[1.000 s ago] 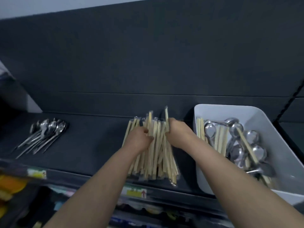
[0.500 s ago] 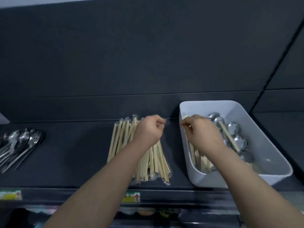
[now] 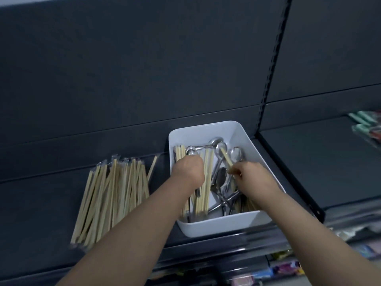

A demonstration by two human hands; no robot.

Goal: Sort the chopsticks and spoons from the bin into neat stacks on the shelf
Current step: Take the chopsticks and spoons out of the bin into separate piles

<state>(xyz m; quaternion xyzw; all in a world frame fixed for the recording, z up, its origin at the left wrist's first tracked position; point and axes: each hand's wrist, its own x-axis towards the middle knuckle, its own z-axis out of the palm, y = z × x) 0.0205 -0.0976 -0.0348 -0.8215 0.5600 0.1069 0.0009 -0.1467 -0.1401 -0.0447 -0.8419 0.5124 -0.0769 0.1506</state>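
Note:
A white plastic bin (image 3: 226, 222) stands on the dark shelf (image 3: 41, 203) and holds wrapped wooden chopsticks (image 3: 207, 182) mixed with metal spoons (image 3: 220, 180). Both hands are inside it. My left hand (image 3: 188, 172) is closed over the chopsticks on the bin's left side; what its fingers grip is hidden. My right hand (image 3: 250, 178) pinches one wooden chopstick (image 3: 225, 156) that slants up over the spoons. To the left of the bin lies a stack of wrapped chopsticks (image 3: 111, 195) on the shelf.
A black upright (image 3: 272, 69) divides this shelf bay from the one on the right, where green packaged goods (image 3: 367, 124) lie. Colourful packages (image 3: 284, 269) sit on the lower shelf below the front edge.
Both hands left the chopstick stack and moved right into the bin. The view swung right, so the spoon pile on the far left is out of frame.

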